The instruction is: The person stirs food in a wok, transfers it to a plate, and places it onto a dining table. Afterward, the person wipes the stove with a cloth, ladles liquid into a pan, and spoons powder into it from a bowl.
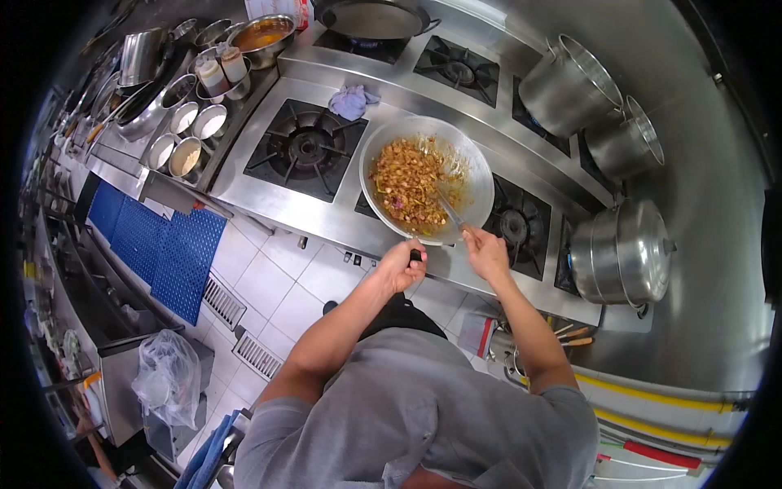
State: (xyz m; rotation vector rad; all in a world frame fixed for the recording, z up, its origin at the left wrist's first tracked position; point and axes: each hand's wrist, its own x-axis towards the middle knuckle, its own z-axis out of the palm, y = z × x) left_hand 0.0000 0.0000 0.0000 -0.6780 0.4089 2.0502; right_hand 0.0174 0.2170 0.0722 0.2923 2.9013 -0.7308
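A wide, light-grey frying pan stands on the front stove, holding a chopped, browned food mixture with bits of green and purple. My left hand is closed around the pan's black handle at the near side. In my right hand is a long-handled metal utensil, slanting down into the food. Its working end is buried in the mixture, so its exact kind cannot be made out.
Left of the pan is a burner, with a crumpled lilac cloth behind it. Tall pots and a lidded steamer pot stand right. Seasoning tins and a bowl of orange liquid sit left. A blue mat covers some floor.
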